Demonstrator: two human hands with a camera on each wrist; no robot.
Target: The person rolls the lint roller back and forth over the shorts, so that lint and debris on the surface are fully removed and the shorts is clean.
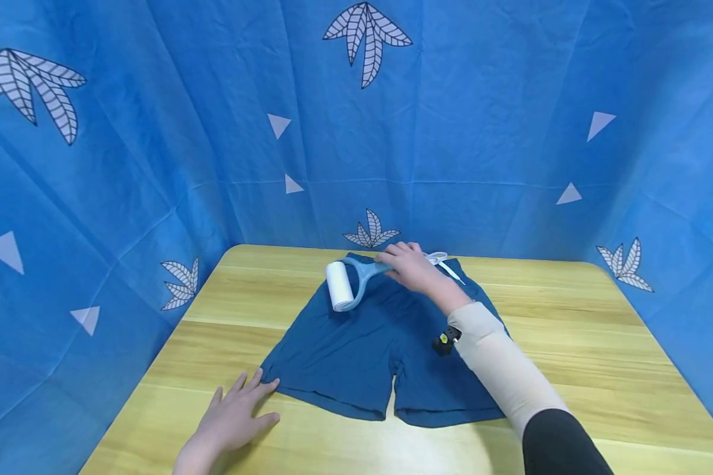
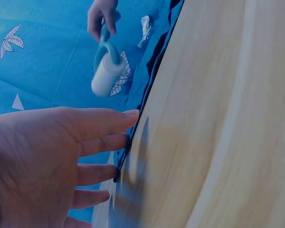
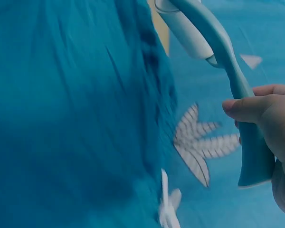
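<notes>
Dark blue shorts [image 1: 356,356] lie spread on the wooden table, waistband at the far side. My right hand [image 1: 408,266] grips the blue handle of a lint roller [image 1: 340,286] over the upper left part of the shorts. In the right wrist view the thumb and fingers wrap the handle [image 3: 256,152], and the white roll [image 3: 187,33] points away from the hand. With fingers spread, my left hand [image 1: 233,414] has its fingertips at the lower left hem of the shorts. A white drawstring [image 1: 442,262] lies at the waistband, close to the right hand.
The pale wooden table [image 1: 582,343] extends on both sides of the shorts. Blue curtain cloth [image 1: 487,132] with white leaf and triangle prints hangs behind the table and along its left and right sides.
</notes>
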